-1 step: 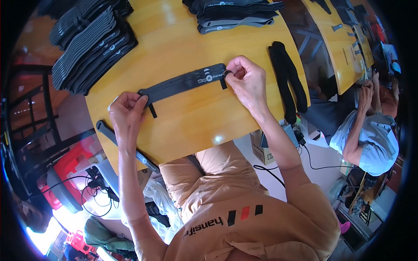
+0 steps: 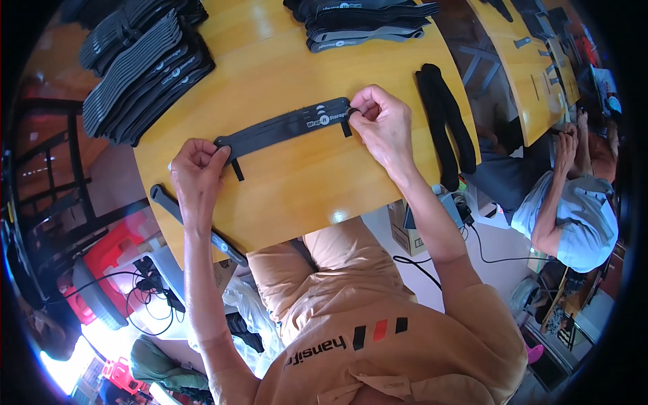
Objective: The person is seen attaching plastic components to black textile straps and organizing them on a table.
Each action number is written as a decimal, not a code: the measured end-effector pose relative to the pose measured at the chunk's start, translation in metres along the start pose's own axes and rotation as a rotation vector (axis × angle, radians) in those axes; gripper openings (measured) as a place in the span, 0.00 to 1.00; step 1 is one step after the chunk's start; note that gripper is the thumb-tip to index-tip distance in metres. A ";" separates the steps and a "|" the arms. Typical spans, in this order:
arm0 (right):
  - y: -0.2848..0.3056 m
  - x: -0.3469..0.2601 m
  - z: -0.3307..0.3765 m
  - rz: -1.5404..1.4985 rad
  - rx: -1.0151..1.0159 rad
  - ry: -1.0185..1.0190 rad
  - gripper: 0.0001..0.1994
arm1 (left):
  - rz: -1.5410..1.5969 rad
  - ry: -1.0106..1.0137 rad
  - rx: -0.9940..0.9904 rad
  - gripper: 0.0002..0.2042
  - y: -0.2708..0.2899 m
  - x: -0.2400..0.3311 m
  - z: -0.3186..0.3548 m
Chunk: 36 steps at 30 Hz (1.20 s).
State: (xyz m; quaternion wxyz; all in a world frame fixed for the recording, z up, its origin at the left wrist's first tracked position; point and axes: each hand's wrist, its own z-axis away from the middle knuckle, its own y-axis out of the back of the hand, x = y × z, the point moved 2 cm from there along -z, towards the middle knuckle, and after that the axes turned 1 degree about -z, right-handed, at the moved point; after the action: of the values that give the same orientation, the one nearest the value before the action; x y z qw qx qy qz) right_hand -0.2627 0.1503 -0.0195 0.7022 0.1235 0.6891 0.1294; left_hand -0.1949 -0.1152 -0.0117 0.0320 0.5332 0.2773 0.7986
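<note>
A flat bundle of black storage straps [image 2: 273, 129] with white print stretches across the table between my hands. My left hand [image 2: 199, 177] pinches its left end between thumb and fingers. At the right end, my right hand [image 2: 386, 131] grips the strap tip, with a small dark loop between thumb and forefinger. Short black tabs hang below the bundle: a left tab [image 2: 237, 170] beside my left thumb, and a right tab [image 2: 346, 128] by my right fingers. A single strap [image 2: 169, 201] lies along the table's near left edge, partly behind my left forearm.
A fanned stack of black straps [image 2: 145, 88] fills the table's far left, with another stack [image 2: 368, 27] at the back. Two long black strips [image 2: 439, 128] lie at the right edge. A person in a light blue shirt [image 2: 570, 219] sits at a neighbouring table [image 2: 523, 81].
</note>
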 end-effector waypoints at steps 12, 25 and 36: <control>0.002 0.003 -0.004 0.038 -0.013 0.077 0.03 | 0.069 -0.070 0.053 0.08 -0.003 -0.010 0.000; 0.027 0.006 0.012 -0.161 -0.032 0.166 0.10 | -0.491 -0.337 0.276 0.16 0.005 0.010 0.044; -0.033 -0.008 0.060 0.791 -0.290 0.689 0.31 | -0.892 -0.624 0.064 0.35 -0.052 0.004 0.058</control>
State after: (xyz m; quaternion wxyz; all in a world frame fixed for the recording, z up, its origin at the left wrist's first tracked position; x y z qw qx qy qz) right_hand -0.2026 0.1165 -0.0226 0.3430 0.2258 0.7554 0.5105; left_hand -0.1593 -0.0464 -0.0169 0.4323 0.5761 0.4780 0.5028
